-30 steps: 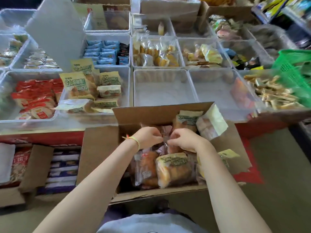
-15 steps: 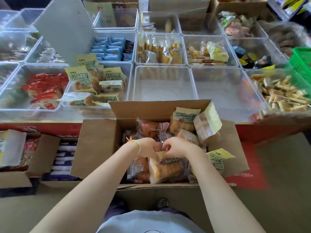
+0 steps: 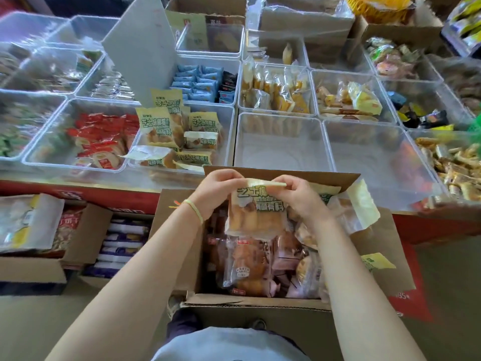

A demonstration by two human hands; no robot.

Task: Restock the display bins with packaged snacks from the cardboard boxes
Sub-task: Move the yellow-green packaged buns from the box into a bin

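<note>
A pale-yellow bread packet (image 3: 256,213) with green lettering hangs upright above the open cardboard box (image 3: 260,302). My left hand (image 3: 217,190) pinches its top left corner and my right hand (image 3: 299,196) pinches its top right corner. Several more packets of bread, yellow and brown, lie in the box under it. Just beyond the box, a clear bin (image 3: 229,118) holds several matching yellow packets. To that bin's right stands a clear bin (image 3: 282,152) with nothing in it.
Rows of clear bins with mixed snacks fill the red-edged counter (image 3: 78,190). A white divider board (image 3: 140,50) leans at the back. More open cardboard boxes (image 3: 31,272) with packets stand on the floor at the left. Another clear bin (image 3: 374,162) sits right of centre.
Both hands have risen out of the box, lifting one yellow packet by its top edge. Before, they were down among the packets inside the box.
</note>
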